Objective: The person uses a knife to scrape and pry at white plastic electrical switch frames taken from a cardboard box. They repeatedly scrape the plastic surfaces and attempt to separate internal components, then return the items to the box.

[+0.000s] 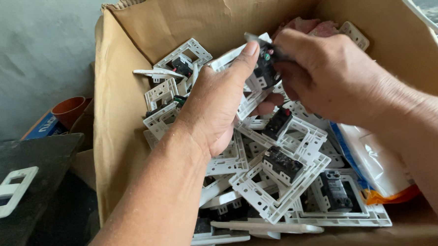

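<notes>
White switch frames (pixel 276 184) with black modules lie heaped in the cardboard box (pixel 115 108); above them the left hand (pixel 218 106) and right hand (pixel 325 79) both pinch one black switch module (pixel 266 67), held over the heap's far side

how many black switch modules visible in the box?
5 clearly: one held between the left hand and right hand at, one upper left, two mid-pile, one greyer at lower right. More are likely buried in the cardboard box.
</notes>
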